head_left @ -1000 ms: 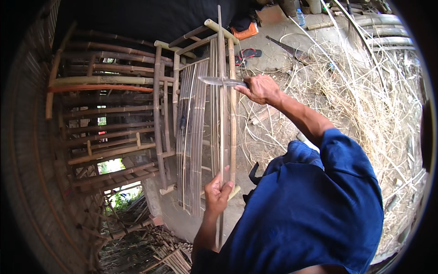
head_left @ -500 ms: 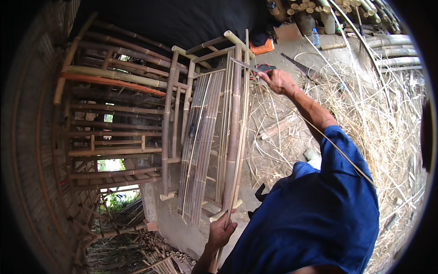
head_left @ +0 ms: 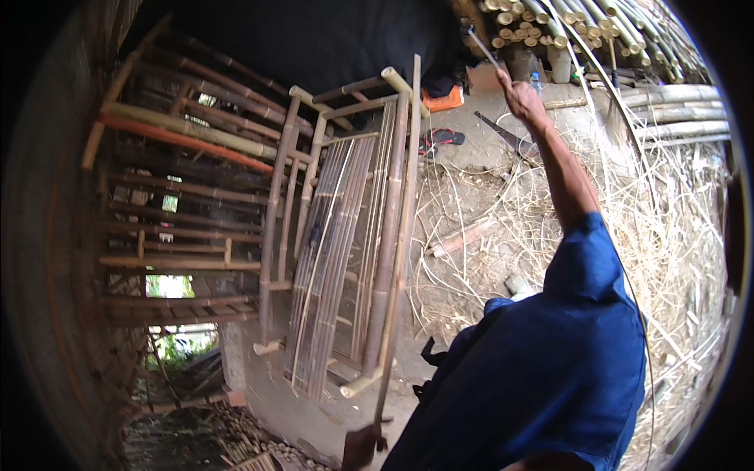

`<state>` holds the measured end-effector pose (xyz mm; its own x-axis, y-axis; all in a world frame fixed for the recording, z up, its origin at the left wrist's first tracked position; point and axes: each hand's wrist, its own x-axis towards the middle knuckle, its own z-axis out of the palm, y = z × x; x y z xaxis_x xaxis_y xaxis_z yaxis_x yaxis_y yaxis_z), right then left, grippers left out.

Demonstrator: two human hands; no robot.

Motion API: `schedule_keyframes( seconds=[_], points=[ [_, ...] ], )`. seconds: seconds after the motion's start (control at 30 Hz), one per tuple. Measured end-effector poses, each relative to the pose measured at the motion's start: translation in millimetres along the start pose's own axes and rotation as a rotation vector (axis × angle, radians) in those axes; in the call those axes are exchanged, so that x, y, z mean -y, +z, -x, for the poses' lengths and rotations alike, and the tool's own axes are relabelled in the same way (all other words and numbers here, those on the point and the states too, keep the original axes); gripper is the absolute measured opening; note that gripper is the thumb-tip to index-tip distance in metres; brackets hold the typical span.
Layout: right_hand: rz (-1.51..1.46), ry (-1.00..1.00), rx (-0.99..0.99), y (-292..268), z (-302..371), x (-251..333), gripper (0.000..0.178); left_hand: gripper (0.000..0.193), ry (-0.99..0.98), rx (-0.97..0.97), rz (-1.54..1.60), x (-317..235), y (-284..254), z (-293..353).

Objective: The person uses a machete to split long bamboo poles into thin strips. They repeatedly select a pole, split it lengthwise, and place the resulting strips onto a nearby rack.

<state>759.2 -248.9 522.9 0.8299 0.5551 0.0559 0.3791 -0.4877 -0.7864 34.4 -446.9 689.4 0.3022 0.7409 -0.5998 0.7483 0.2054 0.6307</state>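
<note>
My right hand [head_left: 521, 97], arm stretched far forward, is closed around the handle of a long, narrow-bladed knife [head_left: 484, 49], whose blade points up and left. Close to the lower edge, my left hand [head_left: 361, 447] is closed on the near end of a long split bamboo strip [head_left: 408, 188]; its fingers are partly in shadow. That strip runs forward alongside a bamboo bench frame [head_left: 387, 259]. Dark bamboo slats [head_left: 326, 259] lie lengthwise on the frame, with a small dark object [head_left: 315, 235] on them.
Stacked bamboo furniture frames [head_left: 188, 188] stand on the left. Thin bamboo shavings [head_left: 628, 235] litter the floor at right. A saw [head_left: 503, 130], sandals [head_left: 441, 140], an orange bag [head_left: 444, 100] and a water bottle [head_left: 536, 82] lie farther off. Bamboo poles [head_left: 534, 31] are piled at the back.
My right hand with the knife has swung forward and up, away from the bench's far end. My left hand has drawn lower and nearer to me, still on the strip.
</note>
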Motion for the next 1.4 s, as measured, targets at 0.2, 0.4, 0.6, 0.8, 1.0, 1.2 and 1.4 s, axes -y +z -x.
schedule_keyframes(
  seconds=[0.2,0.4,0.6,0.8,1.0,1.2,1.4],
  points=[
    [0.0,-0.137,0.586,44,205,72,0.077,0.072,0.323,-0.131,-0.155,-109,41,-164],
    [-0.264,-0.583,0.643,53,361,100,0.071,0.094,0.433,-0.065,0.164,-178,44,-226],
    [-0.106,-0.534,0.465,51,325,100,0.069,0.076,0.419,-0.016,0.184,-191,48,-220],
    [-0.034,-0.342,0.379,45,247,89,0.074,0.066,0.562,0.085,0.146,-151,43,-173],
    [-0.053,-0.244,0.49,46,222,81,0.079,0.07,0.588,0.116,0.202,-121,39,-142],
    [-0.129,-0.269,0.46,45,228,90,0.073,0.071,0.509,0.141,0.203,-107,29,-114],
    [0.044,-0.429,0.33,46,210,87,0.078,0.072,0.534,0.135,0.148,-88,27,-106]
  ],
)
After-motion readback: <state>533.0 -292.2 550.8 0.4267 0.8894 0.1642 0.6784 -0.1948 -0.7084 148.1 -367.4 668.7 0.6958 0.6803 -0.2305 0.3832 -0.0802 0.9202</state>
